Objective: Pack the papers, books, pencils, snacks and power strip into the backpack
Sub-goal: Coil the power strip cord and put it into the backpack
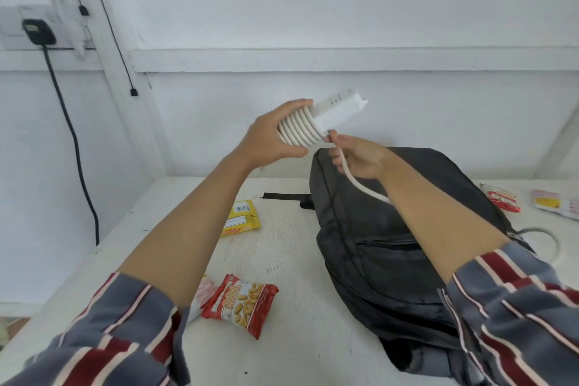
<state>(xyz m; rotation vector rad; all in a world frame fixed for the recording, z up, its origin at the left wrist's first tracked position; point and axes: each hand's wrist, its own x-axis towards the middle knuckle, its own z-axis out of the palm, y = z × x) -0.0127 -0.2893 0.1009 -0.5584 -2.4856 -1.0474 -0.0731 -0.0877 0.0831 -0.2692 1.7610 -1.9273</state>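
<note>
My left hand (271, 138) grips the white power strip (336, 113) in the air, with several turns of its white cord (297, 131) wound round the body. My right hand (357, 157) pinches the loose length of cord just below the strip; the cord runs down past my right forearm. The dark grey backpack (385, 247) lies flat on the white table beneath my right arm. Snacks lie around it: a red peanut packet (242, 304), a yellow packet (239, 218), a red wrapper (501, 200) and a pale packet (556, 205).
The white table (300, 345) stands against a white wall. A black plug and cable (37, 31) hang from a wall socket at the left. A loop of white cord (545, 240) lies on the table right of the backpack.
</note>
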